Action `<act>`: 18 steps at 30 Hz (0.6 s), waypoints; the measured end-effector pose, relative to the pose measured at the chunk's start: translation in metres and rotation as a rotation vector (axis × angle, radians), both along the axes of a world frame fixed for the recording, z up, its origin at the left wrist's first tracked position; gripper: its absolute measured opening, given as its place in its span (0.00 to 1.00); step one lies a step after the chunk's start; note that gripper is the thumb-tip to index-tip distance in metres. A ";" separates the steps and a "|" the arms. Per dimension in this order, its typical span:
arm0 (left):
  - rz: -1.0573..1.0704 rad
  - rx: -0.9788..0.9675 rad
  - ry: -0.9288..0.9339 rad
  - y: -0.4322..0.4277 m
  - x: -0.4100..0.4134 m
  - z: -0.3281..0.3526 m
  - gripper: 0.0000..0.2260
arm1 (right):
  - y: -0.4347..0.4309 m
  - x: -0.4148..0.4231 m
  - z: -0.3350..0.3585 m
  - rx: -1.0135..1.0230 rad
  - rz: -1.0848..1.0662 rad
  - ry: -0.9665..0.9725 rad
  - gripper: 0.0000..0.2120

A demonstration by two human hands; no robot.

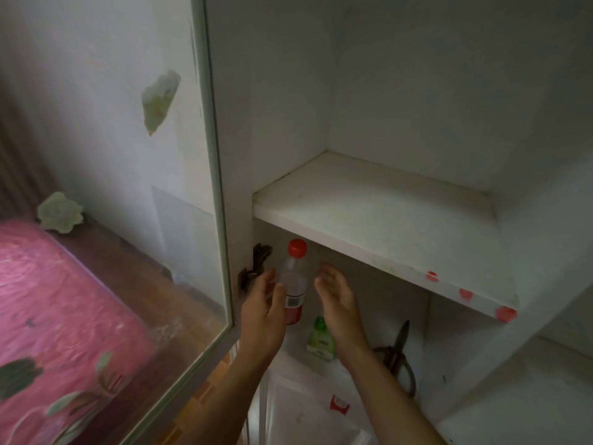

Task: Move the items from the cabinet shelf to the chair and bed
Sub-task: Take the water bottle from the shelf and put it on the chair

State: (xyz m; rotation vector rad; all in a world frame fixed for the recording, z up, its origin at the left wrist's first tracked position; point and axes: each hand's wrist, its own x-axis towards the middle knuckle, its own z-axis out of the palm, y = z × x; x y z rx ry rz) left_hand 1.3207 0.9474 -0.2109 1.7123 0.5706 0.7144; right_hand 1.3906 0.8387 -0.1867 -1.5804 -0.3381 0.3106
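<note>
Both hands are reaching into the cabinet [417, 91], under its upper board. The clear bottle [293, 284] with the red cap is standing upright between them, its long axis running vertical. The left hand [263, 306] is sitting nearer. Its fingers [268, 281] are loosely spread just beside the bottle's left flank, though I cannot tell if they are touching it. The right hand [337, 297] is facing its open palm toward the bottle, fingers relaxed, with a gap showing between. A small green bottle [321, 338] and scissors [401, 354] are lying below and right of the fingers.

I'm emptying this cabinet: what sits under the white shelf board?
A red-capped bottle, a small green bottle, scissors and white plastic. The left hand, right hand and the board hide the rest.
</note>
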 end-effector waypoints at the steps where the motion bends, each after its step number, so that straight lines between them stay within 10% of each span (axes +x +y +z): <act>1: 0.005 -0.016 0.006 0.001 0.002 -0.005 0.18 | 0.002 0.002 -0.004 -0.009 0.022 0.008 0.19; 18: -0.012 0.045 0.013 0.007 0.016 -0.035 0.15 | 0.022 0.015 -0.042 -0.089 0.082 -0.003 0.18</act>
